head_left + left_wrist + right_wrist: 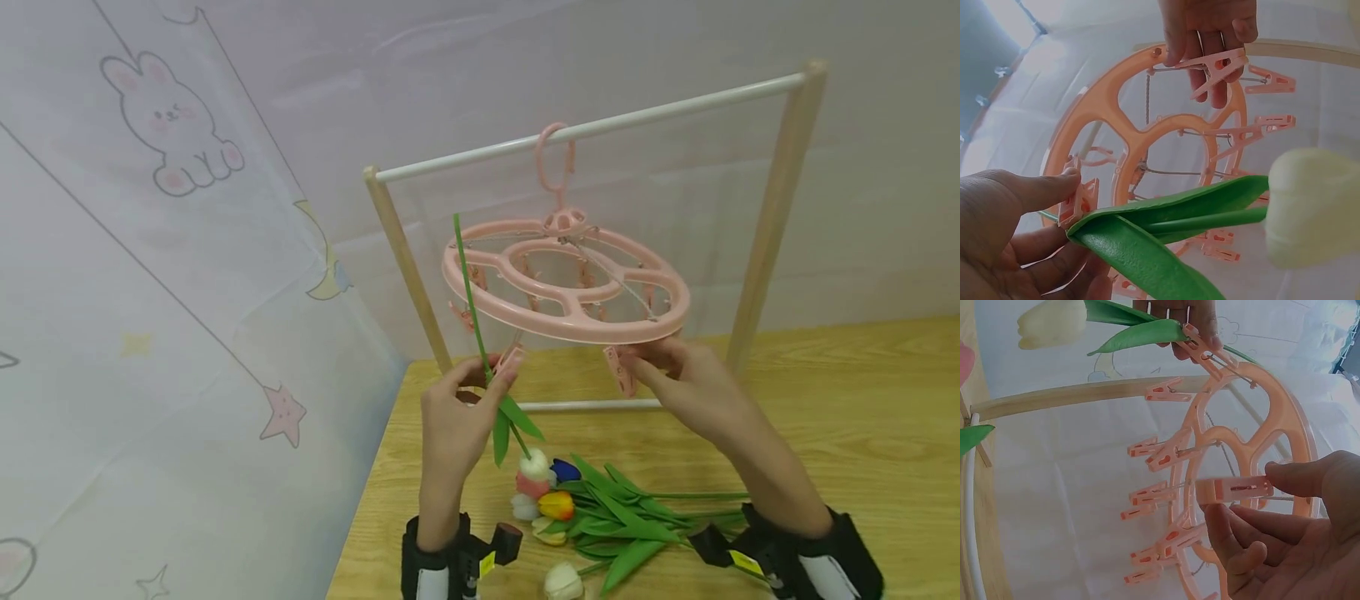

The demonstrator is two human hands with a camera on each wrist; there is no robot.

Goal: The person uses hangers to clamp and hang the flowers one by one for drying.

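Note:
A round pink clip hanger (525, 318) hangs by its hook from a white rail, with small clothespins around its rings. At its left front, my left hand (457, 425) pinches a clothespin (1070, 200) together with the green stem of a white artificial tulip (1313, 206). That tulip points head down, its leaves below the fingers and the stem rising past the ring. Whether the clothespin bites the stem is unclear. My right hand (701, 392) grips another clothespin (1235, 489) at the right front, between thumb and fingers.
The rail (480, 152) belongs to a stand with wooden posts (776, 208) on a wooden table (862, 433). Several artificial tulips (622, 512) lie in a pile below the hanger. A patterned backdrop (225, 250) rises at left.

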